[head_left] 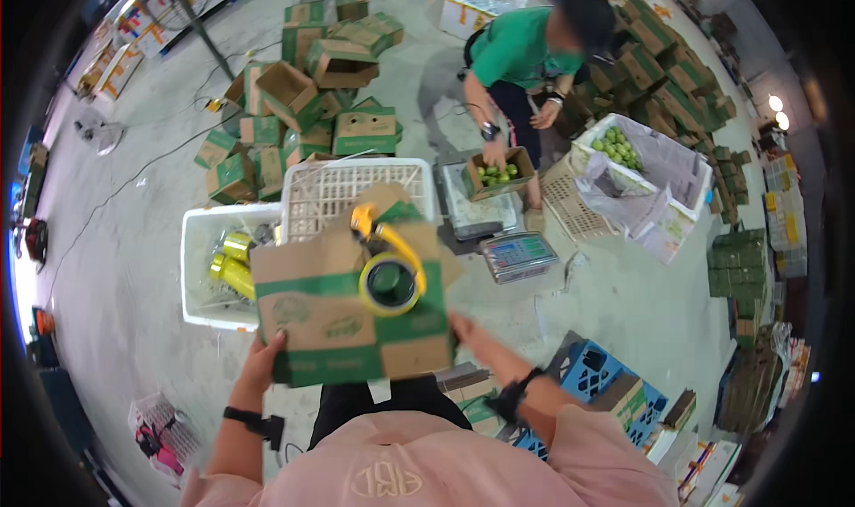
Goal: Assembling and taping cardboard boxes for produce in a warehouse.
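Note:
A green-and-brown cardboard box (pixel 320 306) is in front of my body, with my left hand (pixel 265 353) gripping its lower left edge, thumb on the near face. My right hand (pixel 465 330) is at the box's right side; its fingers are blurred and partly hidden behind the cardboard. A yellow tape dispenser with a roll of tape (pixel 392 284) shows over the box's right part. Behind the box stands an upturned white plastic crate (pixel 427 179). Beside it, a white foam box (pixel 194 266) holds yellow tape rolls (pixel 232 275).
Across from me a crouching person in a green shirt (pixel 514 46) reaches into a small carton of green fruit (pixel 497 176) on a platform scale (pixel 461 206). Cartons (pixel 294 99) are piled ahead left. A blue plastic pallet (pixel 581 366) lies near right; a foam box of fruit (pixel 698 179) stands farther right.

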A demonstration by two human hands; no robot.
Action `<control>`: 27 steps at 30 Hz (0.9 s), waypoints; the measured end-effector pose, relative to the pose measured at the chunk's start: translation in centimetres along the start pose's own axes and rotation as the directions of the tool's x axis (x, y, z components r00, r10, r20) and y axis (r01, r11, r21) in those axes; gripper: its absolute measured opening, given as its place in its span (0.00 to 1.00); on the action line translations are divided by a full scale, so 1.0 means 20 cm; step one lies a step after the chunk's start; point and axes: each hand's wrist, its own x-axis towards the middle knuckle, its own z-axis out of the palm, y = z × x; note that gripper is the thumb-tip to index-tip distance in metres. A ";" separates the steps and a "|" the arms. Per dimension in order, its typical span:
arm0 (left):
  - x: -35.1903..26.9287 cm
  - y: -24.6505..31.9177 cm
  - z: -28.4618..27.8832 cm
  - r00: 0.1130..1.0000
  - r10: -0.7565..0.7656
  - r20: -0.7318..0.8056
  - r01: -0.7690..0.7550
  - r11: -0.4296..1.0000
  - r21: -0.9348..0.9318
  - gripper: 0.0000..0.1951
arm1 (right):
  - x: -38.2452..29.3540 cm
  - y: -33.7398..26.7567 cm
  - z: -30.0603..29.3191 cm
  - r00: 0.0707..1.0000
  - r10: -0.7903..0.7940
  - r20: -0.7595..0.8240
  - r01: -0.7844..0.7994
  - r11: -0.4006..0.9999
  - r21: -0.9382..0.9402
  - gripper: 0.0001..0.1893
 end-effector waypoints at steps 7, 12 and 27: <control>0.03 0.07 -0.20 0.903 0.423 0.075 -0.311 0.525 0.792 0.39 | -0.35 -0.21 0.30 0.834 -0.274 -0.479 0.302 0.953 -0.019 0.24; 0.10 0.16 -0.09 0.744 0.571 0.348 -0.423 0.000 0.906 0.36 | -0.36 -0.61 0.41 0.940 -0.249 -0.234 0.128 0.891 -0.436 0.35; 0.03 0.66 0.01 0.878 0.223 0.423 -0.371 0.876 0.308 0.21 | -0.58 -0.46 0.09 0.915 -0.047 -0.400 0.354 0.565 0.745 0.16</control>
